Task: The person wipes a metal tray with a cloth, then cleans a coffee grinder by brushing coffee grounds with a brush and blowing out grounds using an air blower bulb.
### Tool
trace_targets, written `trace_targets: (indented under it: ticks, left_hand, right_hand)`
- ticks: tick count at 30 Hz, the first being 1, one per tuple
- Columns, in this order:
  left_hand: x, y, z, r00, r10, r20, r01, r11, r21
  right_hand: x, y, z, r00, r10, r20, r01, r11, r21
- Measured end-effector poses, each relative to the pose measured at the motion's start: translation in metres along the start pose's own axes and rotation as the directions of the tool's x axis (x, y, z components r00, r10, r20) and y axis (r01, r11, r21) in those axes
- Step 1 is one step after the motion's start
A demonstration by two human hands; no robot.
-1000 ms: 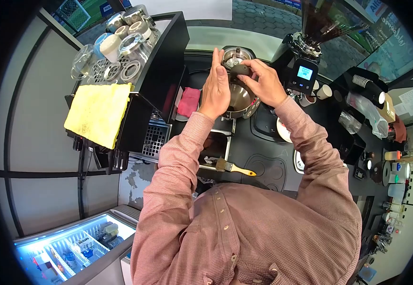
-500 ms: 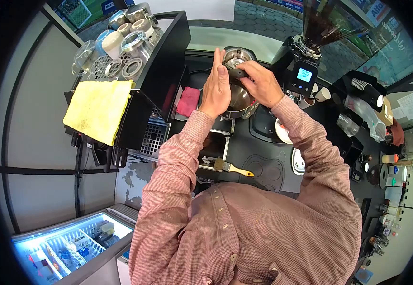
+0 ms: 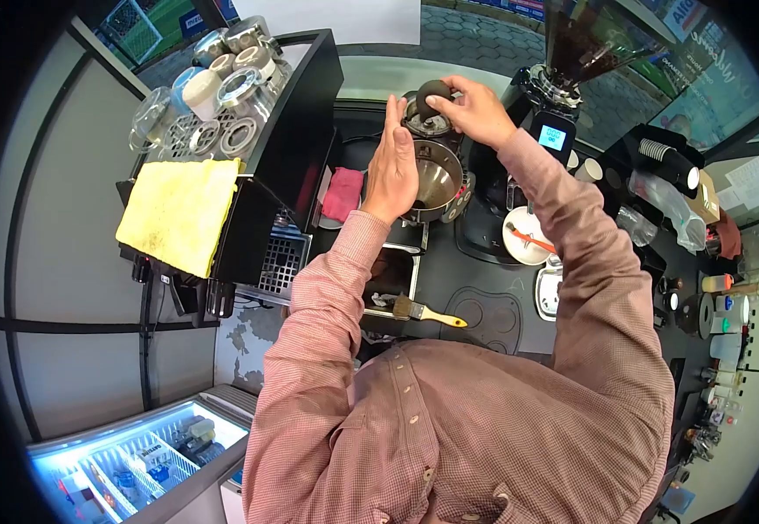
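Nearest, a brush (image 3: 429, 312) lies at six o'clock from the pot (image 3: 436, 179), which stands uncovered on the table (image 3: 440, 278). At the pot's nine o'clock, the left hand (image 3: 392, 175) is flat, fingers straight, its grip apparently holding nothing. Toward twelve, the right hand (image 3: 477, 111) has a narrow grip on a dark knob (image 3: 433, 96); whether that joins the steel vessel (image 3: 436, 126) behind, I cannot tell. The knob is gripped, not yet let go.
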State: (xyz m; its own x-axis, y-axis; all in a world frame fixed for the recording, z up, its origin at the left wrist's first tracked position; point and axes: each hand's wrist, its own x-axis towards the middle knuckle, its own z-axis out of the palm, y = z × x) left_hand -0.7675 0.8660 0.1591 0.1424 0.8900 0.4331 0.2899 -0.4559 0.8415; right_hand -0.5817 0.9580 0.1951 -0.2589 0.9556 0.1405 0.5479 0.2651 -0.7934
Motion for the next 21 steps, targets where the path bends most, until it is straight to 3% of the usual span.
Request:
trace_targets:
  ticks: [1, 4, 8, 10, 11, 13, 17, 19, 21]
  left_hand:
    - [0.000, 0.000, -0.001, 1.000, 0.003, 0.002, -0.003, 1.000, 0.003]
    - [0.001, -0.001, -0.002, 1.000, 0.006, -0.003, -0.006, 1.000, 0.012]
    - [0.000, -0.002, -0.003, 1.000, 0.000, -0.015, 0.001, 1.000, 0.019]
    - [0.000, -0.002, -0.002, 1.000, -0.002, -0.016, 0.002, 1.000, 0.024]
    - [0.000, -0.003, -0.002, 1.000, -0.002, -0.015, 0.003, 1.000, 0.028]
    - [0.000, -0.003, -0.003, 1.000, -0.002, -0.009, 0.002, 0.999, 0.035]
    - [0.001, -0.003, -0.002, 1.000, -0.002, 0.003, 0.002, 0.999, 0.044]
    - [0.000, -0.003, -0.003, 1.000, -0.002, 0.007, 0.002, 0.999, 0.048]
    - [0.000, -0.003, -0.003, 1.000, 0.000, 0.008, 0.000, 0.998, 0.056]
  right_hand:
    - [0.007, 0.005, 0.002, 0.992, -0.117, -0.052, 0.113, 0.991, -0.067]
    - [0.007, -0.003, -0.001, 0.998, -0.045, -0.035, 0.044, 0.998, -0.051]
    - [0.010, 0.016, 0.013, 0.998, -0.067, 0.001, 0.067, 0.995, -0.078]
    - [0.016, 0.025, 0.019, 0.952, -0.303, -0.050, 0.289, 0.939, -0.187]
    - [0.017, 0.030, 0.019, 0.952, -0.302, -0.052, 0.288, 0.940, -0.185]
    - [0.013, 0.013, 0.014, 0.996, -0.081, 0.037, 0.084, 0.990, -0.116]
    - [0.022, 0.012, 0.010, 0.996, -0.038, 0.086, 0.047, 0.992, -0.114]
    - [0.032, 0.013, 0.007, 0.964, 0.138, 0.227, -0.111, 0.985, -0.129]
    - [0.039, 0.016, 0.004, 0.962, 0.137, 0.234, -0.101, 0.982, -0.161]
